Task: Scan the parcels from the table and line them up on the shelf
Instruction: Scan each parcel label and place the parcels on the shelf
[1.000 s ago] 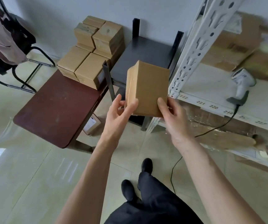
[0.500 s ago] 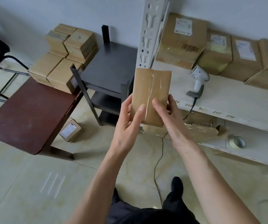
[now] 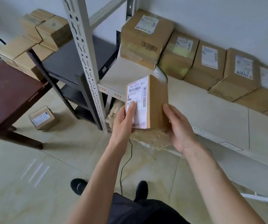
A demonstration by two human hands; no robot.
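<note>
a: grip state? left hand [image 3: 125, 122] and right hand [image 3: 177, 128] were both clamped on the parcel [image 3: 147, 102], left fingers [image 3: 132, 110] flat across its label [image 3: 136, 101], right along the plain side.

b: orientation? long axis stood upright, label face turned up toward the camera.

a: scanner [image 3: 160, 75] lay directly behind the parcel on the shelf [image 3: 202, 107], mostly hidden. right hand looked nearer to it.

b: parcel was held in air over the shelf's front edge; the shelved row [image 3: 194, 59] stood well behind.
</note>
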